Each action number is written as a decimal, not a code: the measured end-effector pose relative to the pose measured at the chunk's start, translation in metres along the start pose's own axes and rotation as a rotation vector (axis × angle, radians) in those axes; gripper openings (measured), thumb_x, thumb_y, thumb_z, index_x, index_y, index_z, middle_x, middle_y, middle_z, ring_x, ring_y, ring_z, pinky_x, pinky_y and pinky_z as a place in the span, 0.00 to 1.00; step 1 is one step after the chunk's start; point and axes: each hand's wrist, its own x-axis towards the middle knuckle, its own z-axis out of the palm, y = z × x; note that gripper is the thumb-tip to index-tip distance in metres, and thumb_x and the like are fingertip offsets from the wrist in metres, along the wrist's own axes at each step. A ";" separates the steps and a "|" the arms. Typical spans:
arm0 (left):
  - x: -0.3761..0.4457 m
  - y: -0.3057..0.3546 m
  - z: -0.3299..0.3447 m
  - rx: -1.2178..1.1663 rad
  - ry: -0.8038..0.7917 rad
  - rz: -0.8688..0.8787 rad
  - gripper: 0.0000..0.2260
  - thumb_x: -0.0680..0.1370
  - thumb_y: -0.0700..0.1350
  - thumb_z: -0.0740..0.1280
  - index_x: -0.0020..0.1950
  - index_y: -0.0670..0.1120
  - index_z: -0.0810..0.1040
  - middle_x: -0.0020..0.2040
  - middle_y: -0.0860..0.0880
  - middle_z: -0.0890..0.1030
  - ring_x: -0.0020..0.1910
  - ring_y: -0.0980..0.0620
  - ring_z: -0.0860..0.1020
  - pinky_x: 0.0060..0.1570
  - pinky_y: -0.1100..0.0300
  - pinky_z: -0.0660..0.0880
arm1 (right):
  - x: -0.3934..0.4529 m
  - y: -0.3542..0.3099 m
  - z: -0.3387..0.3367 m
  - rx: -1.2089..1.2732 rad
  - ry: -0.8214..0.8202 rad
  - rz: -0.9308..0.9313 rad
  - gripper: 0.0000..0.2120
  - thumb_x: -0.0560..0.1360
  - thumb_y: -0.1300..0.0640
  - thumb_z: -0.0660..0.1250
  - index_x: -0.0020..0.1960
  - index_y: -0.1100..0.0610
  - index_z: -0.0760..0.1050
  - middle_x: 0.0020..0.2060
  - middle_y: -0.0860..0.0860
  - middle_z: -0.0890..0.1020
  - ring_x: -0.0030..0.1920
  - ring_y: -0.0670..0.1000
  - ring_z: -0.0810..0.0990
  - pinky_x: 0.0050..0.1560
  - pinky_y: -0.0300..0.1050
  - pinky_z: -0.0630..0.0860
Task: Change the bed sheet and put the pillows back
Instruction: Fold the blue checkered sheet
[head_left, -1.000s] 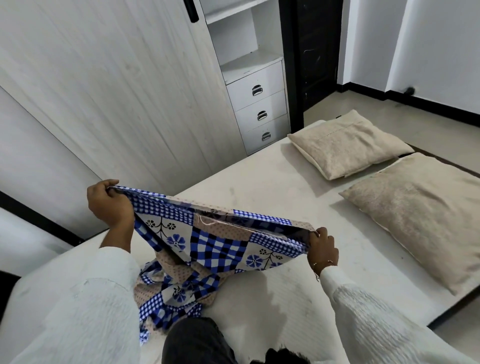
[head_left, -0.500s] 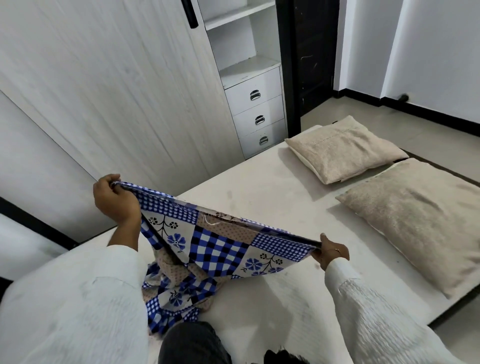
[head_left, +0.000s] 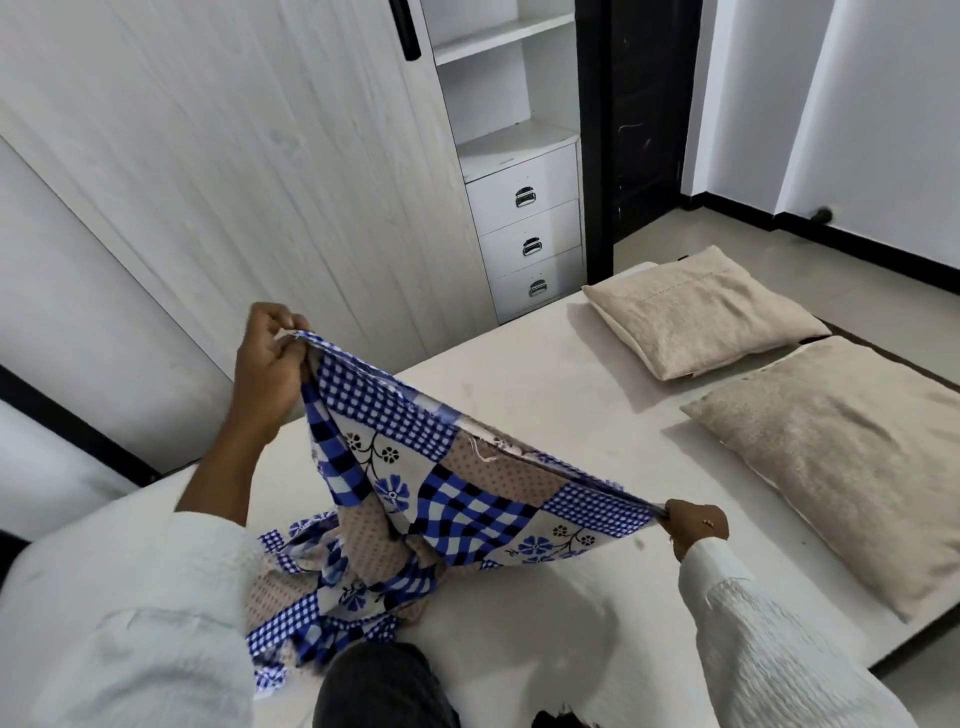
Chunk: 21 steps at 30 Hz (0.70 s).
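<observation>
so the person is kneeling at one end of the bare mattress (head_left: 519, 395) and holding up a blue and white patchwork bed sheet (head_left: 467, 488) with checks and little flower prints. the left hand (head_left: 267, 364) is raised up high, fingers curled tight and pinching one corner of the sheet's edge, while the right hand (head_left: 693, 525) is sitting lower down near the mattress and gripping the same edge further along, so that edge is running taut on a slant between them. the rest of the sheet is hanging down and bunching in a crumpled heap on the mattress right in front of a dark trouser knee (head_left: 379, 686). two beige pillows are lying at the far right end of the bed, the smaller pillow (head_left: 696, 312) further back and the bigger pillow (head_left: 841, 457) nearer, just beside each other. behind it all there's a pale wood wardrobe (head_left: 234, 156) and a white drawer unit (head_left: 530, 234) with three metal handles.
</observation>
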 end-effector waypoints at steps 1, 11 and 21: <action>0.006 -0.001 -0.001 0.024 -0.019 -0.033 0.19 0.76 0.26 0.53 0.40 0.51 0.66 0.40 0.53 0.73 0.33 0.66 0.73 0.36 0.70 0.70 | 0.002 0.000 0.001 -0.011 0.002 -0.003 0.13 0.74 0.70 0.59 0.32 0.61 0.66 0.34 0.56 0.71 0.31 0.49 0.69 0.20 0.33 0.70; 0.062 -0.055 0.028 0.329 0.111 -0.188 0.13 0.72 0.25 0.57 0.47 0.34 0.79 0.44 0.45 0.79 0.41 0.60 0.78 0.44 0.77 0.68 | 0.034 0.004 0.015 -0.554 0.033 -0.273 0.12 0.69 0.67 0.69 0.53 0.67 0.80 0.40 0.65 0.81 0.46 0.58 0.80 0.46 0.46 0.71; 0.149 -0.120 0.075 0.430 -0.046 -0.321 0.11 0.72 0.29 0.63 0.51 0.34 0.82 0.50 0.36 0.82 0.50 0.44 0.80 0.51 0.62 0.71 | 0.079 -0.051 0.060 -0.768 0.081 -0.325 0.16 0.71 0.52 0.71 0.36 0.67 0.80 0.30 0.60 0.78 0.34 0.57 0.76 0.33 0.44 0.70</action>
